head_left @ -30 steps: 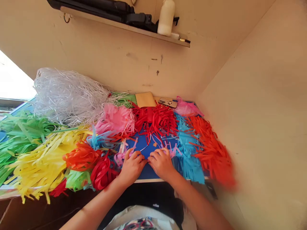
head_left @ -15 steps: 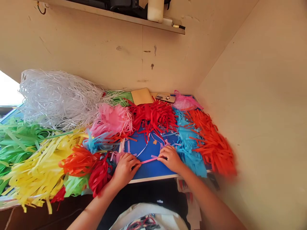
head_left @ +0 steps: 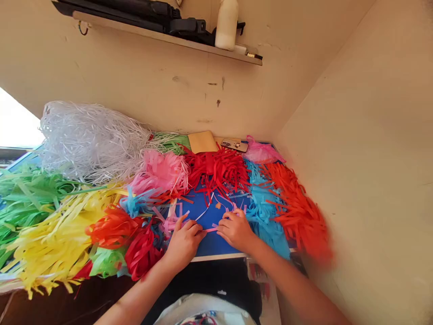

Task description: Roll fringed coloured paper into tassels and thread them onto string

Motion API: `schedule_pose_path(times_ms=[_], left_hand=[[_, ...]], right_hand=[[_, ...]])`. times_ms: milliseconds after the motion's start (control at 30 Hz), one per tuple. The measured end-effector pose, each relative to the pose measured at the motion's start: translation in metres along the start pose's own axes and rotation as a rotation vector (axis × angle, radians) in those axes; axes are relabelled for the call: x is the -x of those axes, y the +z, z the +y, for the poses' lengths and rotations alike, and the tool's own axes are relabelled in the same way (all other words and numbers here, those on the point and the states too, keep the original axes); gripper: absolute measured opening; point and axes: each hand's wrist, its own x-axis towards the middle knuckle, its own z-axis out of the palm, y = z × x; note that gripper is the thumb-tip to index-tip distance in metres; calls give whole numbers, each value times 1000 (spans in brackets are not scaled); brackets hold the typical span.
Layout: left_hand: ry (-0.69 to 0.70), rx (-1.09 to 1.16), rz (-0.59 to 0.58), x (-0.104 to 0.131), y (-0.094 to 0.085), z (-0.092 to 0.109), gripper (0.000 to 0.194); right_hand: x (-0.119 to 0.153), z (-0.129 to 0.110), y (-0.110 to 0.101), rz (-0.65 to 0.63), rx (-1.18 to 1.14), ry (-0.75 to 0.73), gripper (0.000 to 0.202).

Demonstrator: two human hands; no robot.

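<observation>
Pink strip [head_left: 211, 229]: held level above the blue tabletop [head_left: 211, 249], its visible stretch shortened since half a second ago as the left hand [head_left: 185, 241] and right hand [head_left: 236, 229] are brought closer together.
Strip ends: covered by fingertips on both sides; how much is tucked under either hand cannot be told.
Left grip: fingers are curled, the strip's near end pinched at the tips; the thumb's exact placement is hard to make out.
Right grip: fingers are bent inward and closed on the other end; the palm is hidden.
Lilac strips [head_left: 168, 225]: partly blocked from view by the left hand, just beside it.
White bottle [head_left: 226, 27]: cut off at the top edge, as are the black items [head_left: 149, 16] on the shelf [head_left: 169, 39].
Green streamers [head_left: 32, 196]: cropped at the left edge.
Orange fringe [head_left: 301, 205]: blurred toward its lower end, beside light blue fringe [head_left: 267, 216].
</observation>
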Motion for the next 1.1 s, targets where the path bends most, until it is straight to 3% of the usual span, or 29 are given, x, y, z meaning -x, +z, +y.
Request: schedule_pose_path(times_ms=[100, 200, 267, 400, 500, 600, 667, 867, 1100], left_hand=[[-31, -47, 23, -2, 7, 4, 20], [-42, -81, 86, -8, 4, 7, 17], [-22, -71, 166, -11, -9, 11, 18], [38, 70, 306, -6, -52, 28, 20], [141, 165, 348, -6, -77, 41, 20], [169, 194, 377, -11, -85, 47, 19], [144, 213, 382, -12, -84, 46, 16], [-72, 290, 402, -1, -72, 47, 15], [-228, 601, 306, 5, -59, 55, 24]], right_hand=[[-2, 0, 8, 53, 110, -72, 17], [-7, -9, 3, 54, 87, -31, 16], [-9, -22, -15, 66, -6, 60, 16], [-9, -56, -73, 33, -319, 286, 12], [-15, -65, -97, -77, -729, 422, 27], [-23, -65, -88, -209, -1336, 557, 32], [-26, -69, -73, -161, -1575, 692, 30], [-26, -90, -45, 217, -1698, 900, 25], [-32, -101, -36, 425, -1852, 980, 29]])
